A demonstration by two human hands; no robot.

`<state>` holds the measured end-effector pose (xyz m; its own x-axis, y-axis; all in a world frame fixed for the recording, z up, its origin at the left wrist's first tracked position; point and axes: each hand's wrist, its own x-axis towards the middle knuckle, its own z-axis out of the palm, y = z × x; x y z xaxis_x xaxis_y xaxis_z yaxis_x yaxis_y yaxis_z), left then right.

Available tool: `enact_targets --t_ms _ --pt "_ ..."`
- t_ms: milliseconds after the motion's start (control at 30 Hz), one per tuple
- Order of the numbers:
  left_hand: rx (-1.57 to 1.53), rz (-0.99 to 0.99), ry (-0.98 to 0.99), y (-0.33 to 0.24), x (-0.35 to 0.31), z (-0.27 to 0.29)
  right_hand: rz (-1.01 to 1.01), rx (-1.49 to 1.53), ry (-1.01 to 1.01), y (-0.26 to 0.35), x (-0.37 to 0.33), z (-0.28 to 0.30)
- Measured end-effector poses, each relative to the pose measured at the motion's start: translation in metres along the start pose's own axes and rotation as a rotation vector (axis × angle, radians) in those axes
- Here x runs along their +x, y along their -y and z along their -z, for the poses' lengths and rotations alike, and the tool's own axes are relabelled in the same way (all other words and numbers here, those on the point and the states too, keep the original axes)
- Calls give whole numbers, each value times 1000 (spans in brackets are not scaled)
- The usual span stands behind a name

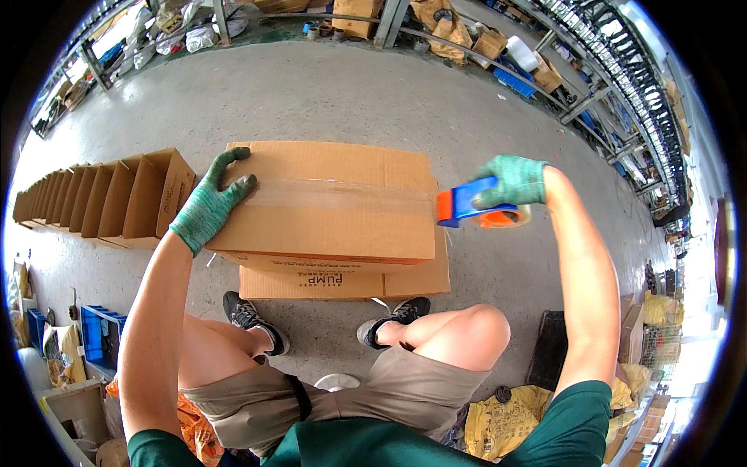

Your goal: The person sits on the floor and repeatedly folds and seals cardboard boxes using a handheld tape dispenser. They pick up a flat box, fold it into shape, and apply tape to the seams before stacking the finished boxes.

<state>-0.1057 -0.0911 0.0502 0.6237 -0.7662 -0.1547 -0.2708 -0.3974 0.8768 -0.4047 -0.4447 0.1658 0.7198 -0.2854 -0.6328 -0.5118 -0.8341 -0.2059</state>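
A closed brown cardboard box (334, 218) lies before me on top of another cardboard box (311, 284). Clear packing tape (350, 189) runs along the middle seam of its lid. My left hand (214, 198), in a green glove, rests on the box's left end with thumb and fingers spread. In my right hand (510, 183), also gloved in green, is a blue and orange tape dispenser (467, 204) with a roll of tape. The dispenser is just off the box's right end, and the gloved fingers wrap round its body. Slight motion blur softens this hand.
To the left stands a row of open cardboard boxes (109, 194). A blue crate (101, 335) sits at the lower left, and a yellow sack (506, 420) lies by my right leg. Metal racks with sacks and cartons (451, 31) line the far side. My shoes flank the lower box.
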Motion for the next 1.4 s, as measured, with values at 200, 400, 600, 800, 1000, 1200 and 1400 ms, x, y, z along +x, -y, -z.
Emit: enact_targets --t_ms 200,400,600,800,1000,1200,1400 --pt "15 -30 -23 4 -5 0 -33 101 49 59 4 -10" --pt "33 -67 -44 5 -2 5 18 -185 126 67 35 -92" --pt "-118 8 -24 1 -8 -6 -406 -40 -163 37 107 -165" --pt "-90 -25 -18 0 -7 -3 -438 378 -479 11 140 -232" --pt "37 7 -44 -3 -13 -1 -233 470 -1186 63 70 -117" --pt "-98 -87 26 18 -1 4 469 48 -933 261 104 -113" --pt "66 -116 37 13 -13 9 352 -237 -882 220 63 -163"
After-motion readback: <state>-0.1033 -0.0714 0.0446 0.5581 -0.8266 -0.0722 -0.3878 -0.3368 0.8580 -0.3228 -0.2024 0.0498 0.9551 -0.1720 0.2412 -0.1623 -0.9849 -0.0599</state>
